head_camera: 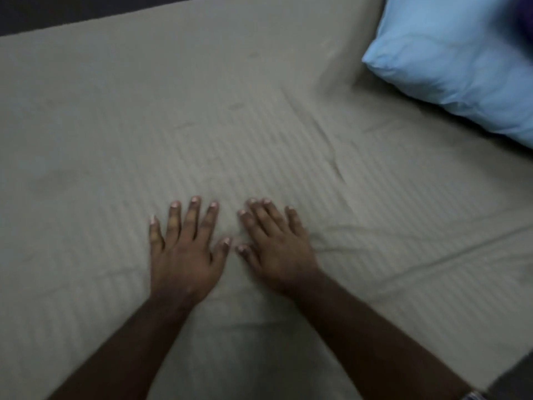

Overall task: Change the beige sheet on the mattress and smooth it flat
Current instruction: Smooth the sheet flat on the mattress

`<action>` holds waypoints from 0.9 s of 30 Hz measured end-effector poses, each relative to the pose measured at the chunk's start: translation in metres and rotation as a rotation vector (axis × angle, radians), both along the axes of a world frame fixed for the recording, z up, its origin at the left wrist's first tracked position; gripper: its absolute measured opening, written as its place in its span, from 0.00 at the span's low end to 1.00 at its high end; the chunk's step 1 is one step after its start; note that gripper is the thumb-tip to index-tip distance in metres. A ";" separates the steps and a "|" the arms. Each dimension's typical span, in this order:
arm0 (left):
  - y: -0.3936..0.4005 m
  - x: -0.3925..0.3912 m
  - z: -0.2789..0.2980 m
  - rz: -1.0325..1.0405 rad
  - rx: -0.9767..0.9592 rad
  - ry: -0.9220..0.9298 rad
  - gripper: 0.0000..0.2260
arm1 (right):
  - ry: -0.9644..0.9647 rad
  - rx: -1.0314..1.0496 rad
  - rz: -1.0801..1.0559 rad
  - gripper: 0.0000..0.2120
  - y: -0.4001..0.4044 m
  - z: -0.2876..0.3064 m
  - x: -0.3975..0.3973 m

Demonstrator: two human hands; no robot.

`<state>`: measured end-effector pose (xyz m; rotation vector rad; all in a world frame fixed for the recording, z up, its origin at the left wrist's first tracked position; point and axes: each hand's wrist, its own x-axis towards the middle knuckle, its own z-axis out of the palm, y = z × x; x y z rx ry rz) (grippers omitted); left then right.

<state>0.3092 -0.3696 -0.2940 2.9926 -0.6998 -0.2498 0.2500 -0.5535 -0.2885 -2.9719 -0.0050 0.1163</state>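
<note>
Left hand (184,255) and right hand (277,249) press flat, fingers spread, on the striped beige cotton sheet (259,134); smoothing underway, creases at right probably next.

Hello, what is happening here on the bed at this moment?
A person is smoothing a beige sheet on a mattress. The left hand and the right hand lie flat on it, side by side, fingers straight and spread. Creases remain to the right of the hands, toward a light blue pillow at the upper right corner. So the sheet is on but not yet fully flat.
</note>
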 end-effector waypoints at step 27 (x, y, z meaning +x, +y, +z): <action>-0.165 -0.280 0.030 -0.269 -0.260 -0.036 0.07 | -0.065 -0.028 -0.788 0.14 -0.228 0.035 -0.263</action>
